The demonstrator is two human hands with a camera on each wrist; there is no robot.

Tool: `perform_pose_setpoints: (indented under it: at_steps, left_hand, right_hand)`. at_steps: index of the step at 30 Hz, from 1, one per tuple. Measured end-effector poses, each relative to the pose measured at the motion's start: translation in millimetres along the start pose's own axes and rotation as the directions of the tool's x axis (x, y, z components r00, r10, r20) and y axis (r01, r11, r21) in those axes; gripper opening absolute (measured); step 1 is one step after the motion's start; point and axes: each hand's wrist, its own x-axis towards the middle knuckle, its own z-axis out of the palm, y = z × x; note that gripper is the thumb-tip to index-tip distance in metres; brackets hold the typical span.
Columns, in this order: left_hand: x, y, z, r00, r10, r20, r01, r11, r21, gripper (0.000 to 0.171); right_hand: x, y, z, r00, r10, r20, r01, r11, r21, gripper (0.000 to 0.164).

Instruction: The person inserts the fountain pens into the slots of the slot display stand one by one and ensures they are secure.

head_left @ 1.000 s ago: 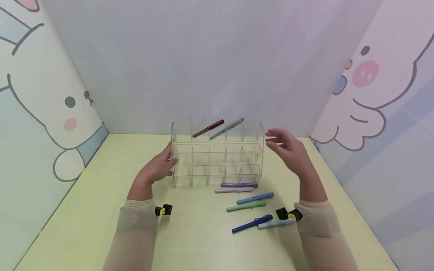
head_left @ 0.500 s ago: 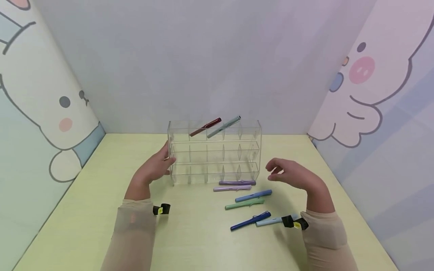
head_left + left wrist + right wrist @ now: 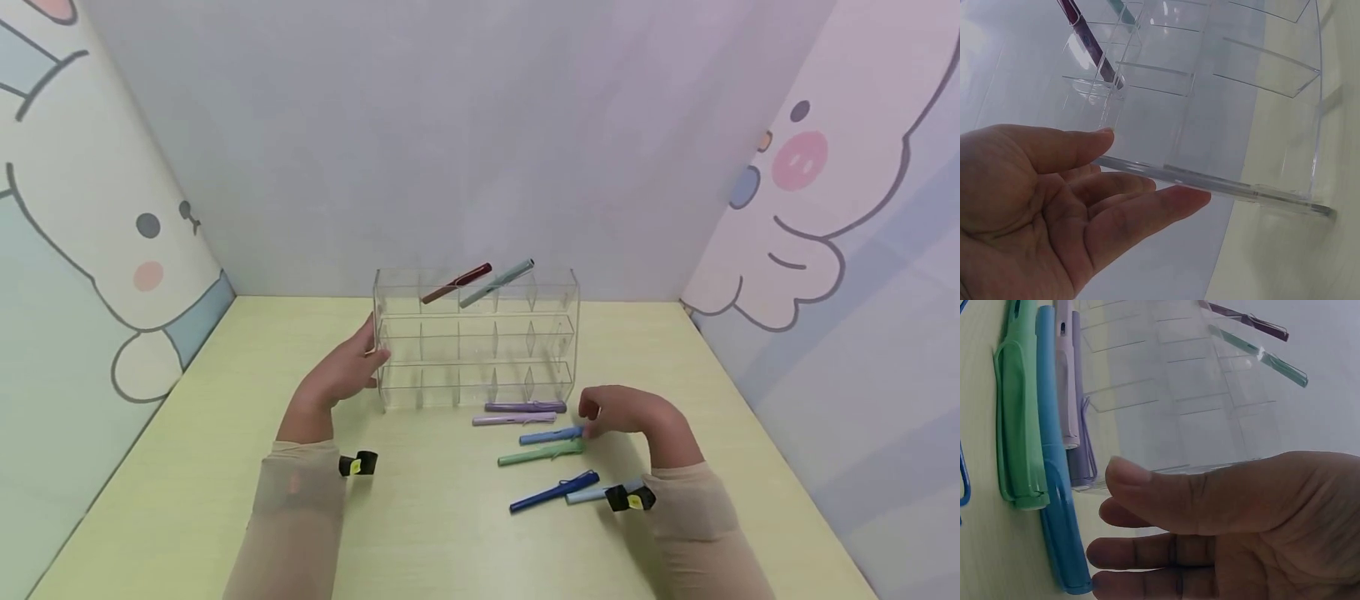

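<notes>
A clear acrylic rack (image 3: pixel 480 348) with three tiers of compartments stands upright on the table. My left hand (image 3: pixel 345 367) holds its left side panel, thumb in front and fingers along the outer face, as the left wrist view shows. A dark red pen (image 3: pixel 456 283) and a pale teal pen (image 3: pixel 497 283) lean in the top tier. My right hand (image 3: pixel 626 412) is low over the table at the cap end of a blue pen (image 3: pixel 1063 512). Its fingers are relaxed; the fingertips are at or touching that pen. A green pen (image 3: pixel 540 452) lies just in front.
A purple pen (image 3: pixel 525 407) and a lilac pen (image 3: pixel 513 419) lie along the rack's front base. Nearer to me are a dark blue pen (image 3: pixel 555 492) and a light blue pen (image 3: pixel 588 495), partly hidden by the right wrist's camera. A grey wall (image 3: pixel 465 133) rises behind the table.
My right hand has come down from beside the rack's upper right to the blue pen's cap end. My left hand stays on the rack's side; the pens look unmoved.
</notes>
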Motion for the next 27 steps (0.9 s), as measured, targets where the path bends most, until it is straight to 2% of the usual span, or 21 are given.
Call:
perform_pose_setpoints:
  at_steps: [6,12,17,24,27]
  left_hand:
    - [-10.1,16.3,1.4,1.0,-0.009,0.01,0.009,1.0,-0.002,0.073]
    - [-10.6,17.2,1.4,1.0,-0.004,0.01,0.004,1.0,-0.009,0.074]
    - [-10.1,16.2,1.6,1.0,-0.007,0.01,0.007,1.0,-0.003,0.074]
    - [-10.9,17.9,2.0,1.0,-0.008,0.007,0.008,1.0,-0.003,0.074]
    - [-11.2,17.8,2.5,1.0,-0.009,0.002,0.009,1.0,0.0,0.073]
  right_hand:
    - [9.7,2.1,8.6,0.999,0.031,0.017,-0.03,0.999,-0.035,0.024]
    - [17.7,5.4,15.5,0.998,0.062,0.024,-0.059,0.994,-0.096,0.016]
    - [17.3,5.4,17.1,0.999,0.043,0.023,-0.04,0.993,-0.107,0.015]
    - [6.3,7.1,4.5,0.998,0.014,-0.057,-0.016,0.999,-0.044,0.009]
    - [0.4,9.1,-3.9,0.994,-0.042,-0.103,0.041,0.999,-0.018,0.006]
